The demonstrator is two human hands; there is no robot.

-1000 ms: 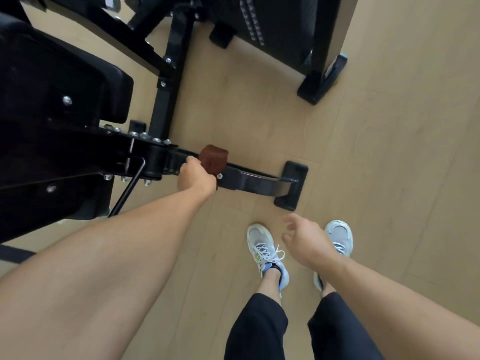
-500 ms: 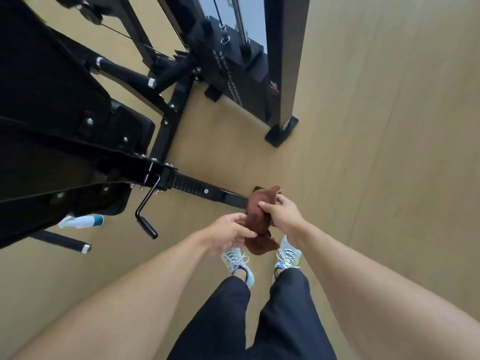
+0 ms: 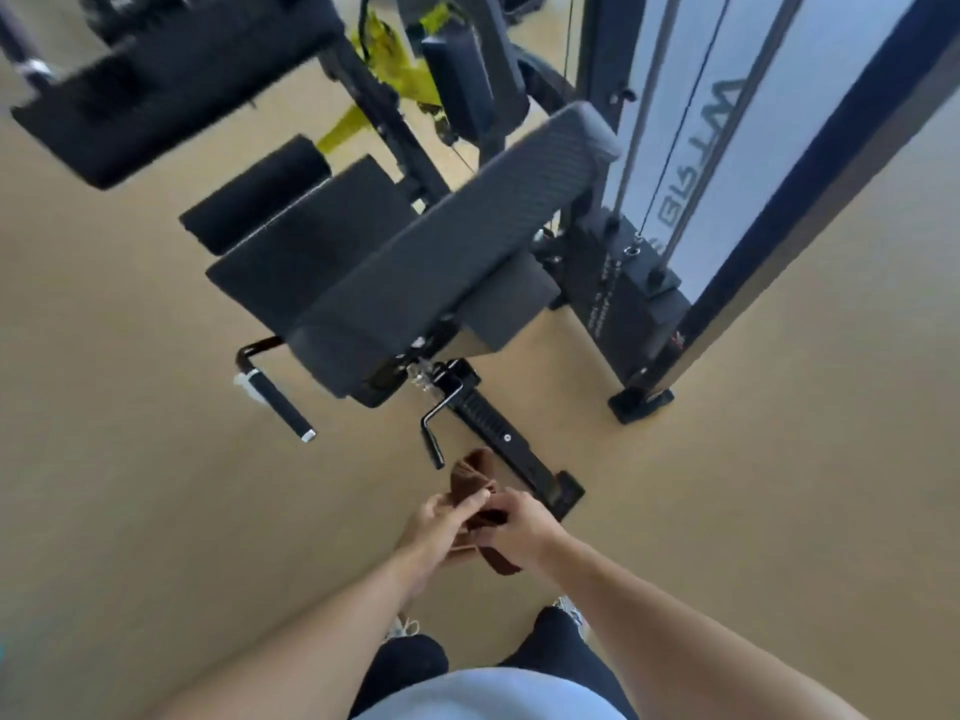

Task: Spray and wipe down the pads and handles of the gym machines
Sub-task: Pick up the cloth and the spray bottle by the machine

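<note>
A brown cloth (image 3: 470, 480) is bunched between both my hands in front of my waist. My left hand (image 3: 439, 524) pinches its upper part and my right hand (image 3: 522, 527) grips it from the right; a loose end hangs below. Ahead stands a black gym machine with a long back pad (image 3: 447, 241), a seat pad (image 3: 306, 257) and a roller pad (image 3: 254, 194). A black handle with a silver end cap (image 3: 280, 402) sticks out at the left. A small adjustment lever (image 3: 436, 413) sits by the floor rail (image 3: 506, 449), just beyond the cloth.
A weight stack tower (image 3: 670, 200) with cables and a black upright rises at the right, its foot (image 3: 641, 402) on the tan wooden floor (image 3: 779, 459). Yellow straps (image 3: 395, 75) hang behind the pads. Another black pad (image 3: 171, 80) lies at the upper left. My shoes show between my arms.
My left hand took the cloth off the floor rail and my right hand joined it. My view has lifted from the floor to the pads. Both hands keep working the cloth.
</note>
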